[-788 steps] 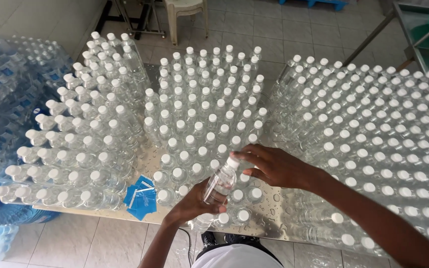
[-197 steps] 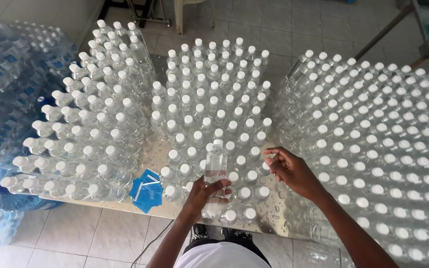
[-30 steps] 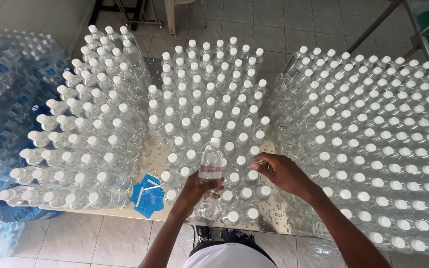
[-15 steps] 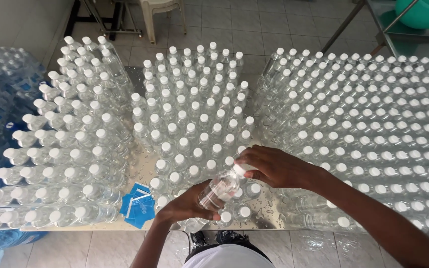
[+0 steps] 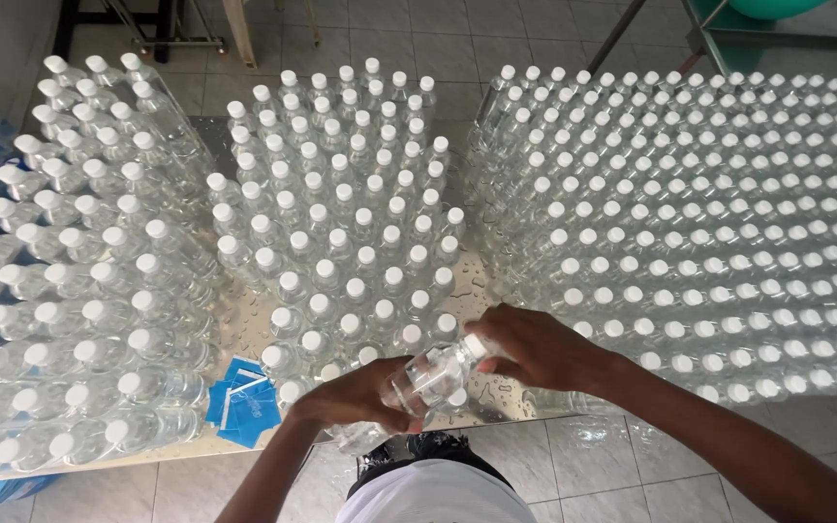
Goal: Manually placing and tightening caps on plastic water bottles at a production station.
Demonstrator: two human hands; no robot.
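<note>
Bottle (image 5: 423, 381) held tilted in both my hands, over the near edge of the wet metal table (image 5: 496, 397).

Beyond the grip and out to both sides I see massed upright clear bottles with white caps: widest block to the right (image 5: 709, 213), a second block to the left (image 5: 79, 271), a smaller block straight ahead (image 5: 341, 213). Just left of the grip, small blue labels (image 5: 239, 402) lie in a loose pile on the table. In the grip itself: my left hand (image 5: 356, 402) wraps closed around the clear bottle's lower body from below; my right hand (image 5: 535, 344) closes over its neck end, fingers around the white cap (image 5: 475, 345). Cap end points up and to the right; base angles down toward me, past the table edge. Water droplets on the metal just under my right hand.
</note>
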